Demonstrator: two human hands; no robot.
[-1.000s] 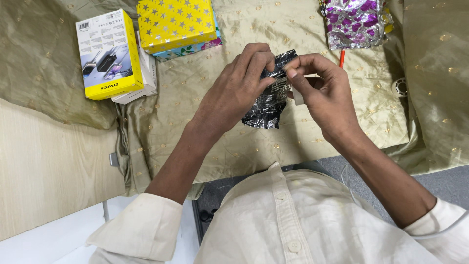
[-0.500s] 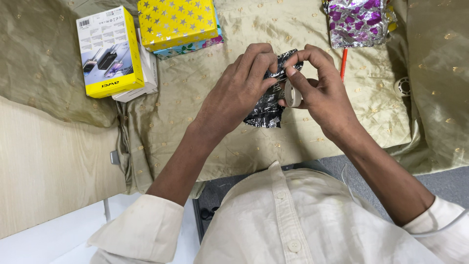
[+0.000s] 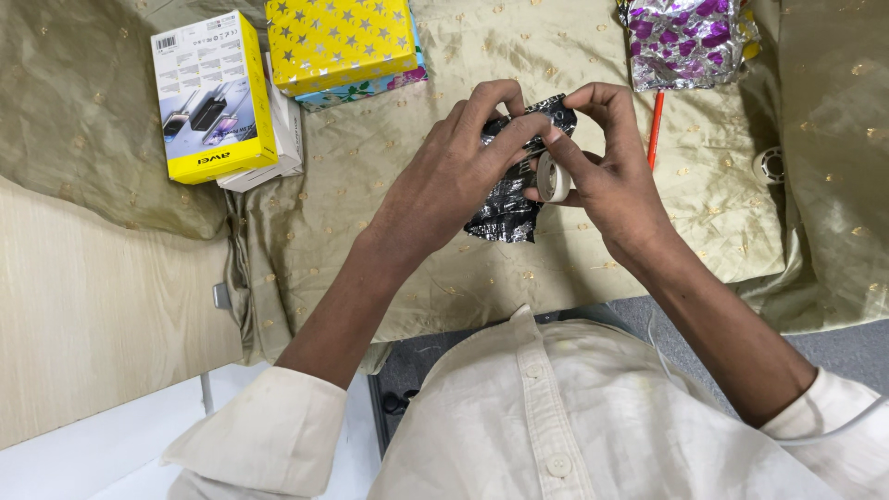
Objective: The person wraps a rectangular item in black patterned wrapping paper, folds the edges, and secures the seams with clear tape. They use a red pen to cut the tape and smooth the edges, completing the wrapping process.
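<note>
Both hands meet above the olive-gold cloth (image 3: pixel 370 241) on the table. My left hand (image 3: pixel 458 171) grips a small object wrapped in shiny black foil paper (image 3: pixel 505 208), with its fingers over the top edge. My right hand (image 3: pixel 611 181) holds a small roll of clear tape (image 3: pixel 554 178) against the package, thumb and forefinger pinching at the wrap's upper right corner. The lower part of the foil hangs below the hands.
A yellow and white product box (image 3: pixel 213 97) lies on a white box at the upper left. A yellow star-patterned wrapped box (image 3: pixel 338 39) is beside it. A purple and silver foil bundle (image 3: pixel 685 39) sits top right, with a red pencil (image 3: pixel 656 125) and another tape roll (image 3: pixel 770 165) nearby.
The tape roll has turned into view in my right hand. My right fingers shifted along the top of the black package while the left hand kept its grip.
</note>
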